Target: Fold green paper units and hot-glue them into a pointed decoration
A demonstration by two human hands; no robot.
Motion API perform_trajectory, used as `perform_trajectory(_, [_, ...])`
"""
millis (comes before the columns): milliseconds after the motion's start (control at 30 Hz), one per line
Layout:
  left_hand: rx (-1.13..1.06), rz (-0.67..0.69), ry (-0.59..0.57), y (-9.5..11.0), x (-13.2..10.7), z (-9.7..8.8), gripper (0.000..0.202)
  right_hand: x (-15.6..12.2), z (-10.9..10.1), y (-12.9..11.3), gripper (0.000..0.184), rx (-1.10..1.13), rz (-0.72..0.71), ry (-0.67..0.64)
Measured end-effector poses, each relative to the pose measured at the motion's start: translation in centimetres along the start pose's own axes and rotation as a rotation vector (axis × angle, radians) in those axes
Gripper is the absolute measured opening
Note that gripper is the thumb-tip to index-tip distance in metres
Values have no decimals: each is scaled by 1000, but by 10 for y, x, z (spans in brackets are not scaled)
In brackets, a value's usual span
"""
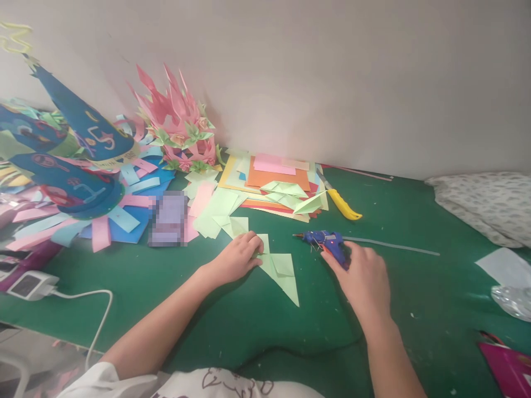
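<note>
In my right hand [367, 279] is a blue hot glue gun [332, 242], its nozzle pointing left and a clear glue stick [398, 246] trailing from its back. My left hand [234, 258] rests on the table with curled fingers closed on a strip of folded pale green paper [286, 275]. A pointed end of that strip sticks out to the right of the fingers, below the nozzle, and part of it is hidden under the hand. Nozzle and paper are apart. Behind lie more folded green pieces [286, 190] on a stack of coloured paper [257, 179].
A yellow-handled knife [344, 204] lies right of the stack. Decorated blue cone hats [78, 110] and a pink paper crown [174, 116] stand at the left. A white charger [31, 284] with a cable sits front left. A patterned cushion [485, 204] is at right.
</note>
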State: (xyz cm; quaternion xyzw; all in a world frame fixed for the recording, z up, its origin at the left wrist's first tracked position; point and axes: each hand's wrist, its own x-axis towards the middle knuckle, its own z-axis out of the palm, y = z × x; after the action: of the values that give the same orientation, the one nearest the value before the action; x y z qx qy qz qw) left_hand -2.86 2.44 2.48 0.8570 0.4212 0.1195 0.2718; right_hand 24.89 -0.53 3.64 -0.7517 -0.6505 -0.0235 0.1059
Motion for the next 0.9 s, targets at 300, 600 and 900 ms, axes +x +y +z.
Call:
perform_trajectory(300, [27, 17, 11, -1, 0, 1, 10, -37, 7, -58, 35, 374, -665, -257])
perform_trajectory(600, [2, 19, -12, -3, -1, 0, 27, -47, 29, -55, 37, 256, -765, -155])
perform_trajectory(900, [-75, 113, 1, -1, 2, -4, 18, -48, 37, -52, 37, 250, -789, -136])
